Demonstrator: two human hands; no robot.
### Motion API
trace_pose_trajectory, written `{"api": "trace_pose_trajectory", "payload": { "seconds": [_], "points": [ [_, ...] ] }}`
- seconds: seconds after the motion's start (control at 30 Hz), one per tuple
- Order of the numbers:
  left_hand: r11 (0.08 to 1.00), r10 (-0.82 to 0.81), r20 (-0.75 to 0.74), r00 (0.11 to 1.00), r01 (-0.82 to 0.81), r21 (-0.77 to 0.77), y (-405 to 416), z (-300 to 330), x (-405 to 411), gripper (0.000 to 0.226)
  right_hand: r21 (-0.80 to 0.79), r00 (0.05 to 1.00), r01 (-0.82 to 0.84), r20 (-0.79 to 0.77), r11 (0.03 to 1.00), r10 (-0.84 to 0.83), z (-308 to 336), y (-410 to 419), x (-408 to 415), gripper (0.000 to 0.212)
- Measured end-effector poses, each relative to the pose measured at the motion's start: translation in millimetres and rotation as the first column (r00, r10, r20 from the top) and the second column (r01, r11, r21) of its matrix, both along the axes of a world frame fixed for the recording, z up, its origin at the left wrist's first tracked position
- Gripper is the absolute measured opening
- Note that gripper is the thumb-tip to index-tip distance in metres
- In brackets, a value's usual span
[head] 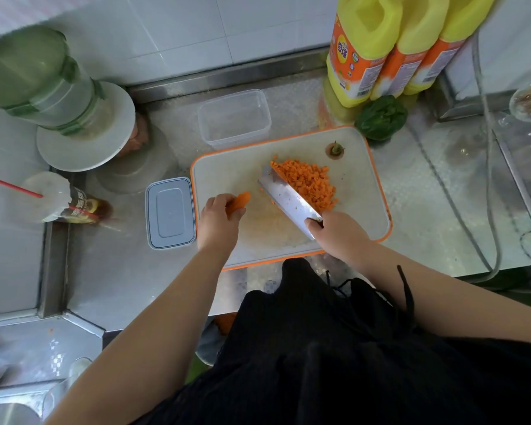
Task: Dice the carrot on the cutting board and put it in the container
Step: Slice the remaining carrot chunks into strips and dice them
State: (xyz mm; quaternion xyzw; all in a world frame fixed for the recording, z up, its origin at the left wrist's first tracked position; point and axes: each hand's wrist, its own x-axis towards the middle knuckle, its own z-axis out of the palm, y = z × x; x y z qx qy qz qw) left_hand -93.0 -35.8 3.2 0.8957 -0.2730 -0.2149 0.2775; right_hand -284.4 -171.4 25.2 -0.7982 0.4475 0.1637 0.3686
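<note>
lid (170, 212) flat on the steel tabletop (426, 210), touching the cutting board's (227, 173) left edge. left hand (219, 220), fingers curled round a carrot piece (238, 202) over the board. clear container (234, 118) just behind. right hand (337, 233) wraps the cleaver (285, 199), blade tilted against the diced carrot (311, 182) heap, probably touching it. carrot top (335, 149) in the far corner.

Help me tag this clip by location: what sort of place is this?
Probably a kitchen, perhaps a commercial one: a stainless steel counter against a white tiled wall, big yellow oil jugs at the back, and a cutting board with diced carrot.
</note>
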Motion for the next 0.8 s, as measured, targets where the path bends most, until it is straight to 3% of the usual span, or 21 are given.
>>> {"api": "trace_pose_trajectory", "payload": {
  "seconds": [0.17,0.3,0.4,0.43,0.5,0.57,0.6,0.67,0.7,0.8],
  "points": [
    [0.978,-0.156,-0.109,0.982,0.169,0.123,1,-8,-15,0.032,-0.037,0.976,0.161,0.154,0.986,-0.154,8,-3,1,0.040],
    [0.891,-0.394,-0.076,0.916,0.401,0.211,3,-10,-17,0.034,-0.244,0.987,0.096,0.152,0.965,-0.060,22,-7,-3,0.036],
    [0.872,-0.437,0.004,0.900,0.422,0.248,6,-8,-17,0.039,-0.400,0.989,0.026,0.141,0.916,0.033,27,-6,-6,0.038],
    [0.906,-0.382,0.032,0.924,0.367,0.208,8,-8,-19,0.040,-0.441,0.988,0.008,0.142,0.898,0.061,26,-4,-8,0.038],
    [0.990,-0.137,0.113,0.984,0.140,-0.020,11,-6,-23,0.033,-0.475,0.983,-0.011,0.156,0.880,0.097,22,-2,-11,0.038],
    [0.959,0.081,0.265,0.961,-0.002,-0.284,9,3,-26,0.026,-0.495,0.979,-0.024,0.164,0.868,0.120,19,0,-14,0.038],
    [0.933,0.104,0.344,0.933,0.028,-0.358,5,9,-27,0.026,-0.513,0.979,-0.035,0.156,0.858,0.133,18,1,-15,0.038],
    [0.891,-0.062,0.480,0.875,0.265,-0.368,-10,21,-33,0.028,-0.544,0.977,-0.054,0.146,0.837,0.158,16,5,-17,0.037],
    [0.866,-0.204,0.519,0.830,0.400,-0.300,-18,25,-39,0.032,-0.552,0.975,-0.057,0.147,0.832,0.165,15,7,-17,0.036],
    [0.764,-0.578,0.559,0.594,0.634,0.116,-37,23,-62,0.047,-0.544,0.980,-0.087,0.106,0.835,0.171,12,11,-16,0.038]
  ]
}}
